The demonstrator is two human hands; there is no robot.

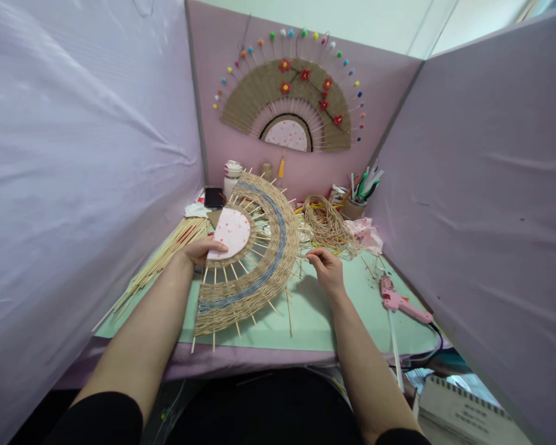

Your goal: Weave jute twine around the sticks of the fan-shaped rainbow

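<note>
One fan [291,232] in hand, another fan [254,93] behind
Left fingers [219,246] pinch the first; right fingers [319,257] press together at its edge (one glue gun [391,298] nearby).

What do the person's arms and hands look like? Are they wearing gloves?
No gloves: the left hand and right hand are both bare. The left sleeve and right sleeve are plain black and stop well above the wrists. I can't see any watch or bracelet.
</note>
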